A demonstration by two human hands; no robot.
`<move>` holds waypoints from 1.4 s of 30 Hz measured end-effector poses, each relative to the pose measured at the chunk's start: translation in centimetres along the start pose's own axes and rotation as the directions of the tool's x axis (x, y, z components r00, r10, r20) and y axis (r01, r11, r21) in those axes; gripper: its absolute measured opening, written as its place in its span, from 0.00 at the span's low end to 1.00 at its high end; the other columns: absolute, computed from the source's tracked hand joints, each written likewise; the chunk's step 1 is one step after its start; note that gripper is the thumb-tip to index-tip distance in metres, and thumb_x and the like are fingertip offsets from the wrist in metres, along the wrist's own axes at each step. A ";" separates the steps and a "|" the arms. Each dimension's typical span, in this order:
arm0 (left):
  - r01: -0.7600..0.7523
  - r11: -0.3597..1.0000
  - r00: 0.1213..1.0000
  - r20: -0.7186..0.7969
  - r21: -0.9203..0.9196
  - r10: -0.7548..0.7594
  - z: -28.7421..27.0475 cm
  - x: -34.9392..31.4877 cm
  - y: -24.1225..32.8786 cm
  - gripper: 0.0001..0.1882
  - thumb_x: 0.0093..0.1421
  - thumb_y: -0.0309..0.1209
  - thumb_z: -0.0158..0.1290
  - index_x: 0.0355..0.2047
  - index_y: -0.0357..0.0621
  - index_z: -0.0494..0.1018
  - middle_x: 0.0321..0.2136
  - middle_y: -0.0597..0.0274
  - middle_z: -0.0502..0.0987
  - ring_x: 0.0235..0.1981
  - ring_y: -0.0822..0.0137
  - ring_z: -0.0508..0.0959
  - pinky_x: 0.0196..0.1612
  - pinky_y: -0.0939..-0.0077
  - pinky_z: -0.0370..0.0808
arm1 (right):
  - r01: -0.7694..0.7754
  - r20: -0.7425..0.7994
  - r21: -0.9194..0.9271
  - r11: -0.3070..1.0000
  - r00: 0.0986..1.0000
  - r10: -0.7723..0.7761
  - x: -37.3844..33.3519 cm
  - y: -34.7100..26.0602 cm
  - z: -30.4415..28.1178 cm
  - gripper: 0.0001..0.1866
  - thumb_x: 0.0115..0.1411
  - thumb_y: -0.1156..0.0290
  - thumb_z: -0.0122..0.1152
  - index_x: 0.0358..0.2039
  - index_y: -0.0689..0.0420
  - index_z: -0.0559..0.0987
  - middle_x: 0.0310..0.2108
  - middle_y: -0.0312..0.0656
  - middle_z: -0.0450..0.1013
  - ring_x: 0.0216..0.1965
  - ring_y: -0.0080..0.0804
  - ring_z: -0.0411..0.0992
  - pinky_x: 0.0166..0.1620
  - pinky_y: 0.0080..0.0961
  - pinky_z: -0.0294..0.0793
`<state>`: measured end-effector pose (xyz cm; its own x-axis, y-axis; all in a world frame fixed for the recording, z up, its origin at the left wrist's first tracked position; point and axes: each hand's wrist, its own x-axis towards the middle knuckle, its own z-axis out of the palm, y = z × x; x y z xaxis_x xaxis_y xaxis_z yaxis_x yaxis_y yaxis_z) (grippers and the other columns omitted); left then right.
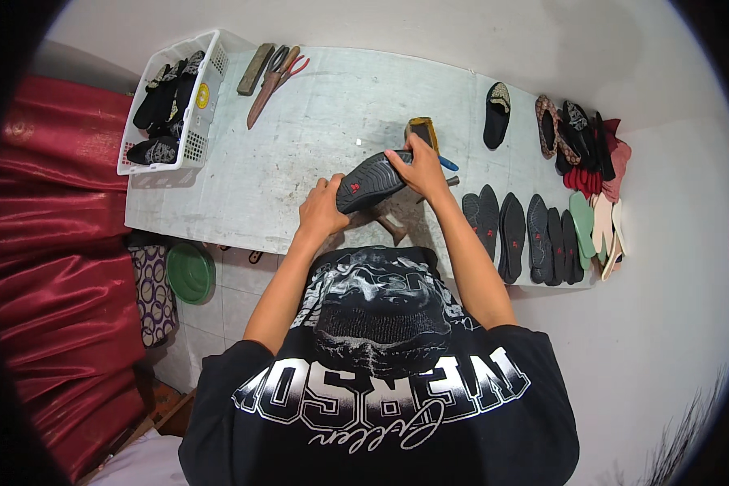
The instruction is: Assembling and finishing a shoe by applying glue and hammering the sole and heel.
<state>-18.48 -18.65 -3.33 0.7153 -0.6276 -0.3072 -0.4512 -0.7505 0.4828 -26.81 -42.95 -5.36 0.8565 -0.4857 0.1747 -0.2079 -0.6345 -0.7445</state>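
Between my hands, over the table, is a black shoe sole [370, 183] with its ridged underside up and a small red mark on it. My left hand [322, 209] is closed on the end nearer me. My right hand [424, 172] grips the farther end, its thumb lying across the tread. Whether an upper is fixed beneath the sole is hidden. Just beyond my right hand stands a yellow tin [421, 127] with a dark inside, and a blue-handled tool [447, 164] lies beside it. A brown tool, perhaps a hammer [393, 228], lies partly hidden below my hands.
A white basket [197, 128] of black shoes stands at the far left. Near it lie a grey block [255, 70], scissors [276, 59] and red-handled pliers [294, 70]. A black shoe [497, 116], several black soles [512, 237] and patterned shoes [547, 125] occupy the right side.
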 end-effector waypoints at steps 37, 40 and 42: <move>-0.511 0.825 0.840 -0.063 0.239 0.539 5.2 3.5 9.6 0.38 0.52 0.51 0.62 0.57 0.39 0.74 0.51 0.49 0.74 0.53 0.49 0.72 0.52 0.47 0.64 | -0.304 -0.341 0.382 0.873 0.831 0.439 -11.2 -1.8 1.8 0.19 0.73 0.65 0.53 0.59 0.62 0.72 0.53 0.62 0.76 0.54 0.61 0.75 0.56 0.44 0.73; -0.552 0.792 0.787 -0.150 0.261 0.599 5.5 3.8 9.1 0.37 0.55 0.52 0.60 0.58 0.39 0.74 0.51 0.50 0.74 0.54 0.50 0.71 0.54 0.46 0.64 | -0.263 -0.405 0.274 0.925 0.841 0.359 -10.9 -2.2 2.0 0.16 0.74 0.69 0.49 0.57 0.64 0.72 0.51 0.65 0.75 0.52 0.67 0.73 0.55 0.50 0.72; -0.580 0.775 0.759 -0.179 0.252 0.626 5.4 4.1 9.1 0.36 0.55 0.52 0.60 0.57 0.39 0.74 0.51 0.49 0.74 0.54 0.49 0.71 0.56 0.45 0.63 | -0.269 -0.396 0.274 0.923 0.844 0.363 -10.8 -2.3 1.7 0.16 0.73 0.69 0.49 0.56 0.64 0.72 0.50 0.65 0.75 0.52 0.67 0.73 0.55 0.50 0.72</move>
<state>-22.56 -29.15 -4.61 0.3556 -0.9093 0.2163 -0.8989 -0.2694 0.3454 -34.76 -35.22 -6.67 0.4599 -0.8781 0.1322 -0.2924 -0.2903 -0.9112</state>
